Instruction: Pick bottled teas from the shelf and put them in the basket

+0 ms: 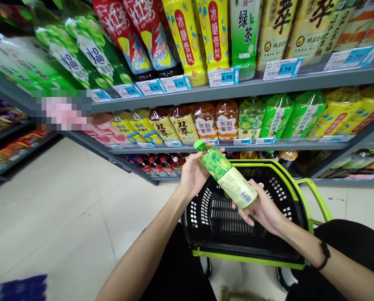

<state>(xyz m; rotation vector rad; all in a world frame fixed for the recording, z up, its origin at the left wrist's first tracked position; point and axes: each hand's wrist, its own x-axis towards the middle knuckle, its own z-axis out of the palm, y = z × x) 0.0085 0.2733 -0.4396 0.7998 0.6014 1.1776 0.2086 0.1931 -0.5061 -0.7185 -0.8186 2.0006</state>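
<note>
One green-capped bottle (228, 174) in both hands, tilted, cap toward the upper left and base toward the lower right, above a black basket (252, 251) with lime-green rim. Its upper wrap: clustered green fruit with a yellowish one among them. Lower wrap: pale yellow-green, lines of small print too fine to read, barcode near the base. Left hand (195, 172) partly closed around the neck end, thumb just by the cap; right hand (265, 205) half open, cradling the base between thumb and loosely spread fingers. Dark wristband (325, 256) on the right wrist. Labels, upper shelf (193, 93): red bottles (124, 33), "Ice Tea"; yellow bottles (183, 37), 冰糖雪梨; green bottle (243, 37), 统一 over 绿茶. Price tags (223, 77) along that edge, several reading 2.70 on blue. Shelf below (300, 146): cream-labelled bottles (164, 125), 双萃; amber bottles (205, 123), 茉莉蜜茶; bright green bottles (277, 115), 金桔柠檬. Between amber and bright green, a fruit-printed bottle (252, 119), label ending 绿茶, its wrap much like the held one's. Tags on this lower edge too small to make out. Basket stands on pale floor tiles (64, 209), between the person's knees.
</note>
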